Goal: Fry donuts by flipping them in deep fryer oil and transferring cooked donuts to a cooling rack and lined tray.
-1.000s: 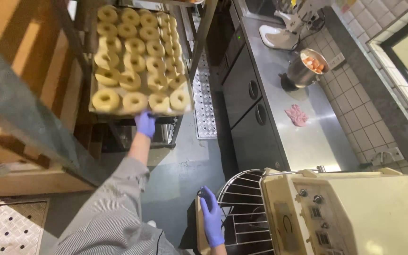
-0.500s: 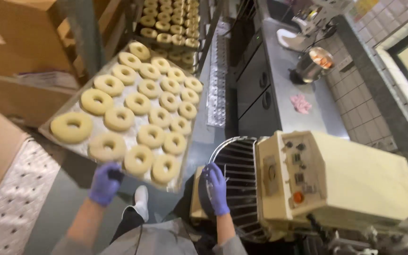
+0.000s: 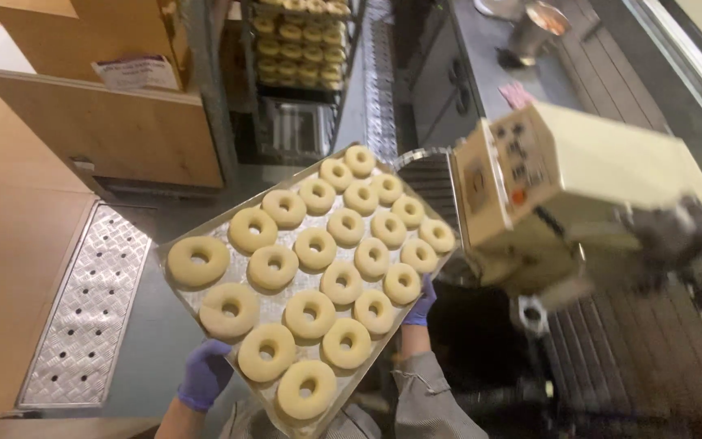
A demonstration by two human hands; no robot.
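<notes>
I carry a metal baking tray [image 3: 219, 230] loaded with several pale raw dough rings [image 3: 315, 247] in rows. My left hand [image 3: 203, 374], in a purple glove, grips the tray's near left corner from below. My right hand [image 3: 422, 302], also purple-gloved, holds the tray's right edge, mostly hidden under it. The tray is tilted across the middle of the view, above the dark floor.
A cream mixer [image 3: 546, 195] with a wire bowl guard stands right of the tray. A rack [image 3: 298, 49] with more trays of dough rings stands at the back. A steel counter [image 3: 489, 57] runs along the right. Wooden cabinets [image 3: 99, 130] and a perforated metal plate [image 3: 87, 305] lie left.
The tray left the rack a second ago and has since come closer, swinging to the right. Both hands now hold it; the view has turned toward the mixer.
</notes>
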